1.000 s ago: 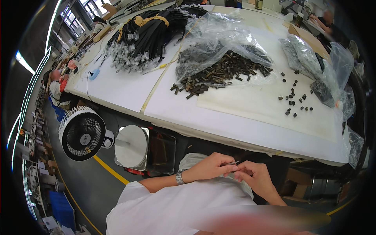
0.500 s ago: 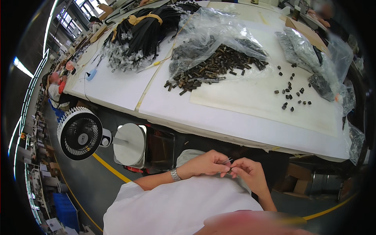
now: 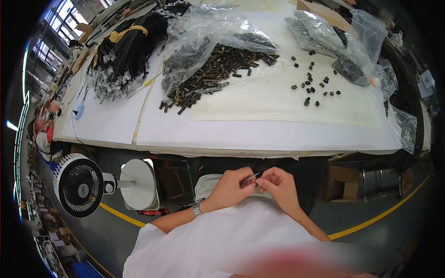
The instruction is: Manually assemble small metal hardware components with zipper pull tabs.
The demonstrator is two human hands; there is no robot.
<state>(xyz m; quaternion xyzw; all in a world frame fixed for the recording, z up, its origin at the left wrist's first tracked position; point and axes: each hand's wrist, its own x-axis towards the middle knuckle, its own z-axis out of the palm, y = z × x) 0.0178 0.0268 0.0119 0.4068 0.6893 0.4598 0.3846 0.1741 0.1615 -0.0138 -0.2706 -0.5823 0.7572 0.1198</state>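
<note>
Thin pointed piece (image 3: 251, 178), greyish: pinched between thumb and fingers of my left hand (image 3: 230, 187), tip projecting rightward from grip toward my right hand (image 3: 281, 187). Right thumb and fingers curled in just beside tip; whether they pinch anything, I cannot tell. Beyond grip: white table (image 3: 278, 134); ahead-left, heap of short dark pieces (image 3: 221, 69); ahead-right, scattered dark bits (image 3: 312, 89). Left of grip: fan (image 3: 79, 186).

Grey held item (image 3: 251, 177), brown-and-black pieces (image 3: 222, 67), white tabletop (image 3: 273, 135), black straps (image 3: 134, 53), tan tie (image 3: 116, 36); black-and-white fan (image 3: 83, 190), yellow floor line (image 3: 121, 215)
</note>
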